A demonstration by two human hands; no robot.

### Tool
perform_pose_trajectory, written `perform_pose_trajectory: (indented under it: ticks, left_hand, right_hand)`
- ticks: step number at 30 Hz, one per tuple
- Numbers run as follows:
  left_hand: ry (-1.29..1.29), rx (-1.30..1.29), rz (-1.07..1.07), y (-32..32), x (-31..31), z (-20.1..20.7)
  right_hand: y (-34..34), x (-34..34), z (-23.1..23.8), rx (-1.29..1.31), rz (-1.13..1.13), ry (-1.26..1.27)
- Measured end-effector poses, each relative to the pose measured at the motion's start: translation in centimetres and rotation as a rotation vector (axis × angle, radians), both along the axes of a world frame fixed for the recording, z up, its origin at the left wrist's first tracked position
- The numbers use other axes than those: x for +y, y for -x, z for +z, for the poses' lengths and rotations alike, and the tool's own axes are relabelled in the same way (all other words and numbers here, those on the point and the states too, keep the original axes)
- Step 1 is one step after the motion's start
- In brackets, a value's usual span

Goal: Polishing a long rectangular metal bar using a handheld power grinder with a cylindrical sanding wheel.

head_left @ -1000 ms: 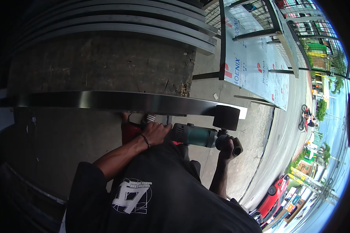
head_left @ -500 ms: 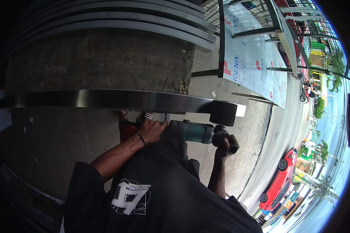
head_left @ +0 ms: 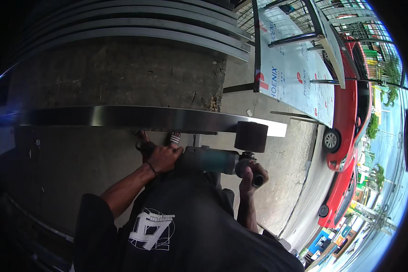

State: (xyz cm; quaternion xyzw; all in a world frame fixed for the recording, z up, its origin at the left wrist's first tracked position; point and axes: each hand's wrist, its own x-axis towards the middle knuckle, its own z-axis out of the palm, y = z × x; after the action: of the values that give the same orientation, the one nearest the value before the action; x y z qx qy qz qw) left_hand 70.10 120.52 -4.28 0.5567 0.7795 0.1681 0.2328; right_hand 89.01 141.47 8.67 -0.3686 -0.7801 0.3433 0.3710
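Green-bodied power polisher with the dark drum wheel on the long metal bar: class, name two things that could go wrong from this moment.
1. The dark drum wheel sits close to the free end of the long shiny metal bar; it might run off and jerk the green-bodied power polisher.
2. The left hand and right hand are bare and close to the wheel, so a slip could injure them.

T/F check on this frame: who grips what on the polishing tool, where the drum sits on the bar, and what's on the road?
1. The left hand grips the rear of the green power tool. True.
2. The right hand hangs free. False: it holds the tool's black side handle.
3. The dark drum sits near the right end of the long metal bar. True.
4. A blue car is on the road. False: the car is red.
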Motion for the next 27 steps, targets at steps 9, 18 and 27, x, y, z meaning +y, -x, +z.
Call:
perform_pose_trajectory:
  ticks: [9, 18, 27]
  left_hand:
    - [0.024, -0.098, -0.033, -1.0, 5.3, -0.8]
    - [-0.013, -0.053, -0.026, 0.6, 3.6, -1.3]
    - [-0.071, -0.019, -0.044, -0.7, 5.6, -1.2]
  right_hand:
    - [-0.8, 4.5, 1.3, 0.017, 0.004, 0.141]
    - [-1.0, 3.9, -2.1, 0.091, -0.041, -0.109]
    - [-1.0, 4.2, 1.1, 0.048, -0.037, -0.004]
